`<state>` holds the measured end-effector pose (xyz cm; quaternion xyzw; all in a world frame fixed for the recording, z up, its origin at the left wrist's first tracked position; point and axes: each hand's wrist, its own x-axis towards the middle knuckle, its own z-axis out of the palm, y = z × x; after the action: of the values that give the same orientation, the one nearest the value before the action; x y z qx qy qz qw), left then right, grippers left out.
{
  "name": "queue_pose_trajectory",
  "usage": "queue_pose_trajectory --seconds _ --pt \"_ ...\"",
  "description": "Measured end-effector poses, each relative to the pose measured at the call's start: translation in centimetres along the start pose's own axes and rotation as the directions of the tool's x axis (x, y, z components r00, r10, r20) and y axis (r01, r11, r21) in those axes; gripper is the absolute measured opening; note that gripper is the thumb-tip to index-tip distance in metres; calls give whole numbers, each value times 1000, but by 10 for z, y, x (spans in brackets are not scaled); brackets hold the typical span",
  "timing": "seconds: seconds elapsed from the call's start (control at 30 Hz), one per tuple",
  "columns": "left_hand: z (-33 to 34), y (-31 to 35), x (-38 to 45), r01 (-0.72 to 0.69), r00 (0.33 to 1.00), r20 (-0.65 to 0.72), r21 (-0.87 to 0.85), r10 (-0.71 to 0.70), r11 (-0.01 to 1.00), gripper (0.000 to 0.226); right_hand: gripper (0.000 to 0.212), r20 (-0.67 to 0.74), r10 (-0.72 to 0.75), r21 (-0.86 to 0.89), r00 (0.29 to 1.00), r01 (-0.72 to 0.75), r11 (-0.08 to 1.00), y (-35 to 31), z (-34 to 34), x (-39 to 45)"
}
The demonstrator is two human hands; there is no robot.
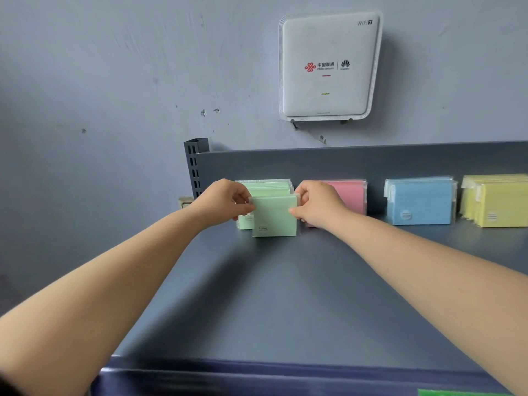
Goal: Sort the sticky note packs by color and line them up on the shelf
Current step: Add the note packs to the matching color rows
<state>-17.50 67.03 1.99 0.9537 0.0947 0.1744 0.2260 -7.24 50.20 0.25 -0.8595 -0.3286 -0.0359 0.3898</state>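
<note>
On shelf [285,281]: four color stacks [420,201].

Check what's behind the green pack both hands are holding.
Behind the front green pack, pinched by left hand and right hand, more green packs stand in a row. Their lower parts and count are covered.

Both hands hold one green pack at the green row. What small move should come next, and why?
Probably push the green pack straight back against the green row, then release. The left hand and right hand pinch its sides, and it stands in front of the row, offset right.
</note>
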Motion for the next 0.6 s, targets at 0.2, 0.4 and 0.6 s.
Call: queue_pose_trajectory --seconds 0.2,0.4,0.6 --pt "1 -18 21 3 998 -63 74 1 997 9 41 -55 -47 -152 997 38 988 -4 18 16" --pt "-2 -23 26 17 990 -141 138 3 990 14 45 -67 -112 -349 991 81 934 -8 23 16" --pt "-1 9 20 -65 974 -171 409 146 910 20 31 -13 -206 -471 979 175 865 -12 -1 -3"
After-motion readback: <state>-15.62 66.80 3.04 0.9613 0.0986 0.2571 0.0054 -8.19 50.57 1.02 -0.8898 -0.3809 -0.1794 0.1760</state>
